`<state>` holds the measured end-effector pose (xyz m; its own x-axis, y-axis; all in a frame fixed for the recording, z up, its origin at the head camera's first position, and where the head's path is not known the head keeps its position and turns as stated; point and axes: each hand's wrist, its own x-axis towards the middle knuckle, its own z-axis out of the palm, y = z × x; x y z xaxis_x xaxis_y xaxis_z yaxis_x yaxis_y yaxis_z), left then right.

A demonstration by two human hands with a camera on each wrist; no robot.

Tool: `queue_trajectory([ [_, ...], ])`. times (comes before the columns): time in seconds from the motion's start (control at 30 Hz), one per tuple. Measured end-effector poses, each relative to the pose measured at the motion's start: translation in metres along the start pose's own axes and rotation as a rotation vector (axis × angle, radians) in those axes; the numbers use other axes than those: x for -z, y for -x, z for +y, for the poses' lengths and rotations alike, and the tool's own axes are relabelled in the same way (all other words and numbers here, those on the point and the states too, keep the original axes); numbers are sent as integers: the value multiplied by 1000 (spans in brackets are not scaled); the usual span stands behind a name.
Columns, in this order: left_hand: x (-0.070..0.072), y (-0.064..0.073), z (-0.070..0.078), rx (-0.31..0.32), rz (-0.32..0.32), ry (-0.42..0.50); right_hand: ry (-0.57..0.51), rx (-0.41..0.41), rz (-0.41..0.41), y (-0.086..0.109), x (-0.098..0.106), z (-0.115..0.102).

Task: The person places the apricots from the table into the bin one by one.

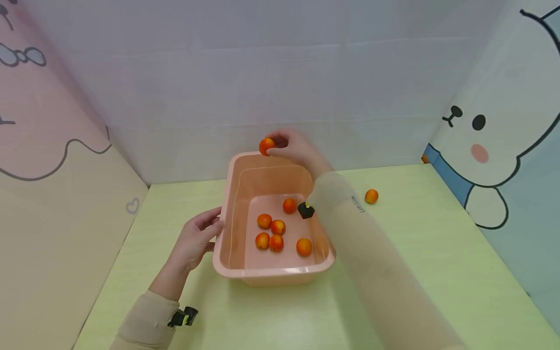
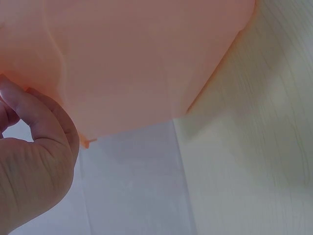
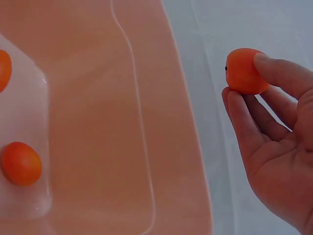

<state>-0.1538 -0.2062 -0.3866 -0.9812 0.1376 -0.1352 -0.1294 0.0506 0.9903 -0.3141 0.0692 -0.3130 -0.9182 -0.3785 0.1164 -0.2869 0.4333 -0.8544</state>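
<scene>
My right hand pinches a small orange-red fruit between thumb and fingers, above the far rim of a pink plastic basin. In the right wrist view, the held fruit has smooth skin and a small dark spot at one end. My left hand grips the basin's left rim; its fingers are partly hidden in the left wrist view, where the basin's outer wall fills the top. Several similar fruits lie on the basin's floor, most of them near its middle.
One more fruit lies on the pale green table, right of the basin and beyond my right forearm. A white sheet hangs behind the table. Panels with cartoon figures stand at both sides.
</scene>
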Motion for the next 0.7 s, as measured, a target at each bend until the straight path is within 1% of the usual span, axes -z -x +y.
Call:
queue_trajectory([
  [0.2,-2,1,2,2,3,-1,-15,-80,-55,-5,-22,14],
  [0.3,-1,1,2,-4,0,-8,-33,-141,-69,-4,-32,16],
  [0.4,0,0,2,-6,2,-13,-29,-186,-79,-4,-42,17],
  [0.57,-2,0,1,-10,-5,-9,3,-200,-93,-5,-59,22],
  [0.7,-4,-1,-1,-11,-7,-10,-20,-218,-111,-3,-71,29],
])
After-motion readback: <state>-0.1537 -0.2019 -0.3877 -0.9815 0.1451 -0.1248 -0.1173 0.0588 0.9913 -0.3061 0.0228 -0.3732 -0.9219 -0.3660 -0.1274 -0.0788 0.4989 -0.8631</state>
